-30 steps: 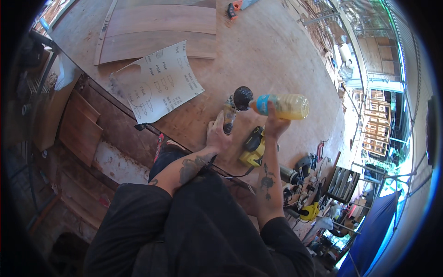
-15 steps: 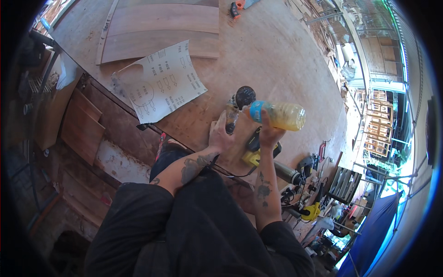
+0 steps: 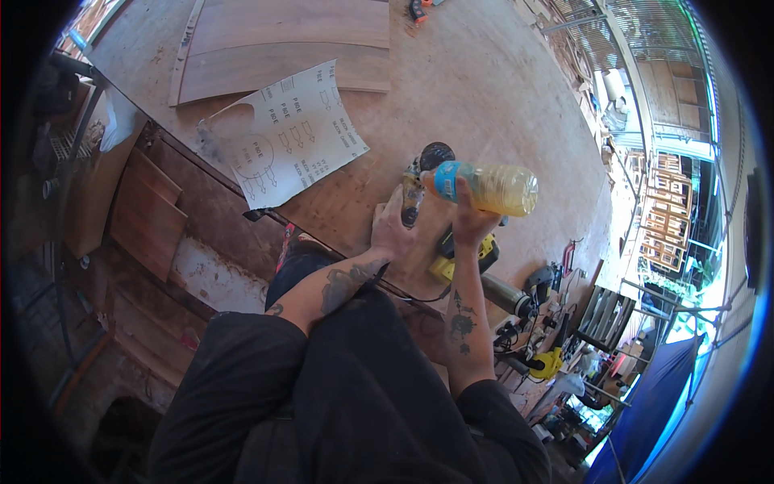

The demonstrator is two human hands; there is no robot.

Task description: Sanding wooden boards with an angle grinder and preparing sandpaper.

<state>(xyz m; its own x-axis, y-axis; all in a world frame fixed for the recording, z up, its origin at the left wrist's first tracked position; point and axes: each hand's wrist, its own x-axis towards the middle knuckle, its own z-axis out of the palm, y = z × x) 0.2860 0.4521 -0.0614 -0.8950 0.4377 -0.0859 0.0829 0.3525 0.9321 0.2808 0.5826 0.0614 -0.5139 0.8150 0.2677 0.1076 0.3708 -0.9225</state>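
Right hand (image 3: pixel 472 222) clamped around a capped bottle of yellow liquid (image 3: pixel 488 187), nothing poured yet; left hand (image 3: pixel 393 230) closed on an angle grinder (image 3: pixel 421 179) resting on the workbench (image 3: pixel 500 105).

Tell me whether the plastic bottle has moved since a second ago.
Yes. The plastic bottle in the right hand has swung slightly left and down, toward the angle grinder under the left hand, judged against the printed sheet.

glossy clear plastic bottle (image 3: pixel 488 187), matt rough wooden bench (image 3: pixel 500 97), paper sheet (image 3: pixel 294 137)
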